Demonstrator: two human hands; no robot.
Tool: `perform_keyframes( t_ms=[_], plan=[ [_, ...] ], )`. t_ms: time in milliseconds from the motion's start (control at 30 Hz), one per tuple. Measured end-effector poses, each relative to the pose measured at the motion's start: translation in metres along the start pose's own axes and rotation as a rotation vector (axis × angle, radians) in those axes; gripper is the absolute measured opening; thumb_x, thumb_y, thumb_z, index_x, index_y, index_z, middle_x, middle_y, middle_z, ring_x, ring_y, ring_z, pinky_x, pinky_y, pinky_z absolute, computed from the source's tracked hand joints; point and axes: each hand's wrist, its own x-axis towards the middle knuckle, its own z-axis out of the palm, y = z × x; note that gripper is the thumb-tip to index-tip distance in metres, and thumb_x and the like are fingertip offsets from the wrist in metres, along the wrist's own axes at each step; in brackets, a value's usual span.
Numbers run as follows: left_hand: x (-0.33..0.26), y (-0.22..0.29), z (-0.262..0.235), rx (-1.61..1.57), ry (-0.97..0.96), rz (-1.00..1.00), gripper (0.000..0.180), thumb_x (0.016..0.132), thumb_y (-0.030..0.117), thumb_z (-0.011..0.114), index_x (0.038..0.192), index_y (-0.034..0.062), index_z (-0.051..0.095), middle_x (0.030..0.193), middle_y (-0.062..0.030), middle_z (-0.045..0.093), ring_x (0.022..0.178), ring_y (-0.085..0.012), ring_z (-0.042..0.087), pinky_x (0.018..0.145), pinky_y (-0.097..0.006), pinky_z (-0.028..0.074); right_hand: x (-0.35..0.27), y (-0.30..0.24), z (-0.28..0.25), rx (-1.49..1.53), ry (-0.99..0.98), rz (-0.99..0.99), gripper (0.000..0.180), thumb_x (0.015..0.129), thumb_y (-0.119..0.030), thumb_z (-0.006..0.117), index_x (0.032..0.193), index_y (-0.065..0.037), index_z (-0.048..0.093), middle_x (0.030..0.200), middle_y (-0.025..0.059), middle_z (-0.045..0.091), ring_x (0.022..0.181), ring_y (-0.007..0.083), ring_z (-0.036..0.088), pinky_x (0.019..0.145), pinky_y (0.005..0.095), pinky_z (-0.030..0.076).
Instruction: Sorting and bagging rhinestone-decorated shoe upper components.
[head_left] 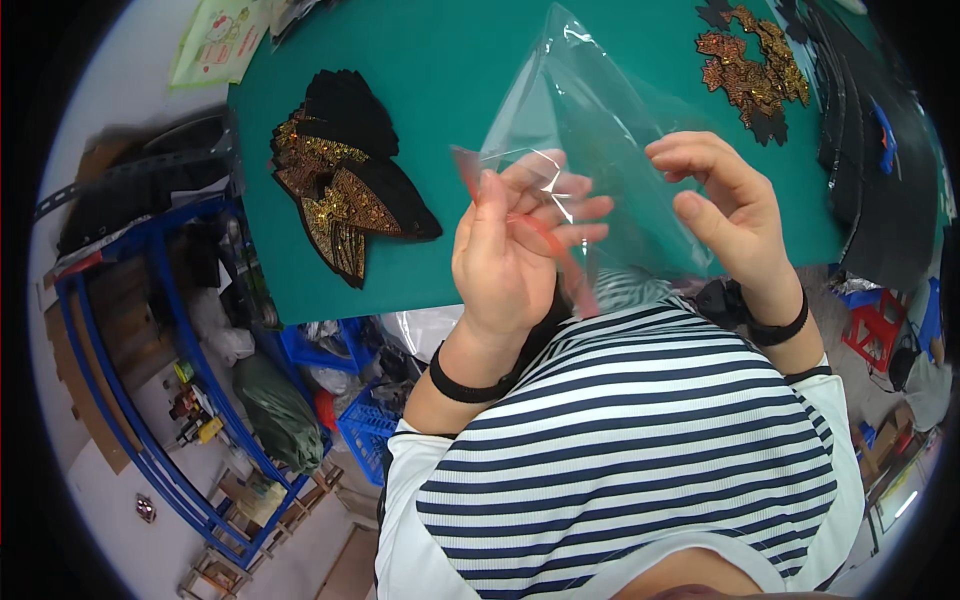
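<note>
The person is holding a clear plastic bag [590, 130] up over the green table [450, 60], just in front of their striped shirt [630, 430]. The left hand [510, 250] is pinching the bag's edge by its red strip [545, 240], fingers closed around it. The right hand [725, 205] is gripping the bag's other side with curled fingers. A pile of black and gold sequined patches [340, 180] is lying on the table to the left, and another pile [750, 70] is sitting further off on the right.
</note>
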Motion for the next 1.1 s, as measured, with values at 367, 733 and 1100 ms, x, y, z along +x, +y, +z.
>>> perform_keyframes(
  t_ms=[367,733,1100],
  plan=[
    [-0.007,-0.002,-0.018,0.020,0.030,0.183,0.013,0.089,0.002,0.049,0.102,0.0038,0.051,0.099,-0.0165,0.060,0.089,-0.0286,0.063,0.073,-0.038,0.055,0.020,0.005,0.050,-0.443,-0.049,-0.200,0.045,0.063,-0.021,0.076,0.102,-0.005,0.060,0.107,0.0114,0.057,0.099,0.0271,0.054,0.083,0.0361,0.044],
    [0.003,-0.008,-0.054,-0.038,0.211,0.177,0.012,0.091,0.016,0.051,0.084,0.0059,0.052,0.077,-0.0089,0.060,0.079,-0.0263,0.064,0.071,-0.039,0.054,0.030,0.031,0.049,-0.653,0.019,-0.288,0.026,0.070,-0.012,0.068,0.095,-0.006,0.063,0.101,0.0096,0.059,0.093,0.0265,0.055,0.082,0.0361,0.043],
    [0.030,-0.074,-0.144,0.190,0.593,-0.164,0.028,0.093,0.031,0.049,0.087,0.0034,0.051,0.085,-0.0110,0.055,0.085,-0.0244,0.057,0.079,-0.043,0.049,-0.032,0.147,-0.103,-0.785,0.629,0.315,0.020,0.080,-0.017,0.059,0.095,-0.005,0.063,0.101,0.0108,0.061,0.096,0.0273,0.056,0.080,0.0356,0.045]
  ],
)
